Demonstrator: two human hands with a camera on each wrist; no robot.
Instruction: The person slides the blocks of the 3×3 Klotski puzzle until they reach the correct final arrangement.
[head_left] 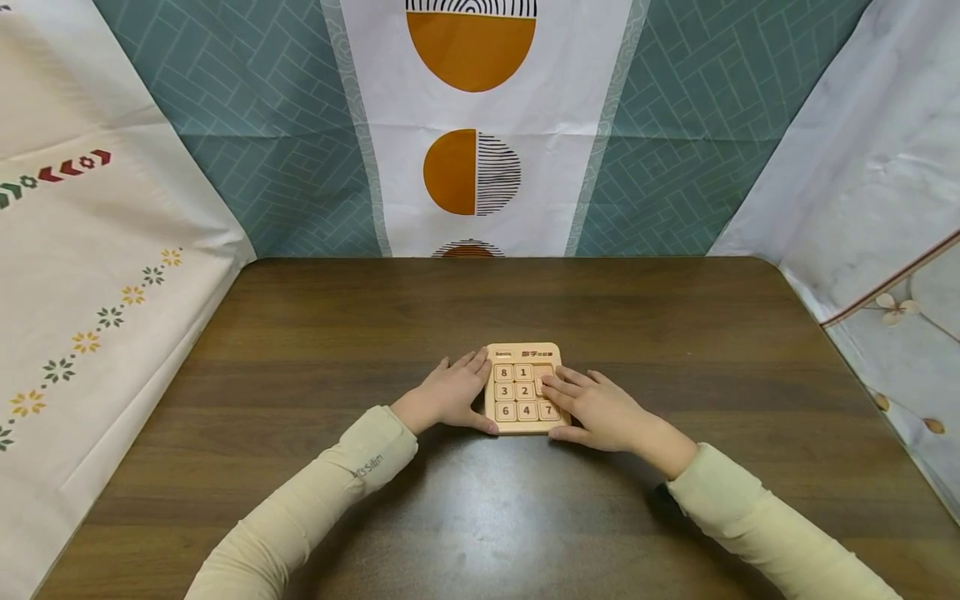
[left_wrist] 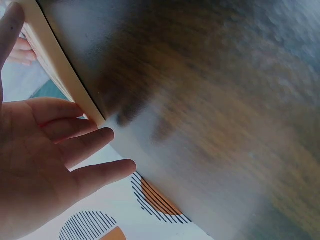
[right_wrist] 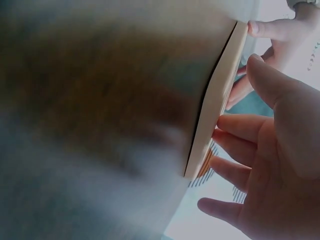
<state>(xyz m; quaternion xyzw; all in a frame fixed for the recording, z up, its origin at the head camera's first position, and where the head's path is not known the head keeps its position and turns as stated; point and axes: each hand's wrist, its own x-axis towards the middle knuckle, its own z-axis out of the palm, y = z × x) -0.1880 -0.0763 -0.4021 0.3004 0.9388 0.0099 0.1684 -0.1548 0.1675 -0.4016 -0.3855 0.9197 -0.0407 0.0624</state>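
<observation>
A wooden number slide puzzle [head_left: 527,428] lies flat on the brown table, its tiles reading 8 and 1, then 3 and 2, then 6, 4 and 7. My left hand [head_left: 452,392] is at the left side, with straight fingertips by the upper edge and the thumb at the lower left corner. Straight fingers of my right hand [head_left: 606,410] reach over the right column and touch a tile in the middle row, mostly hidden beneath them. The right thumb lies by the lower right corner. In the left wrist view, the puzzle's pale side edge [left_wrist: 67,75] meets the fingertips.
The brown wooden table [head_left: 480,517] spreads all around the puzzle. Behind it hangs a teal and white cloth [head_left: 551,183] with orange half circles. Pale patterned cloths [head_left: 97,250] flank the table on both sides.
</observation>
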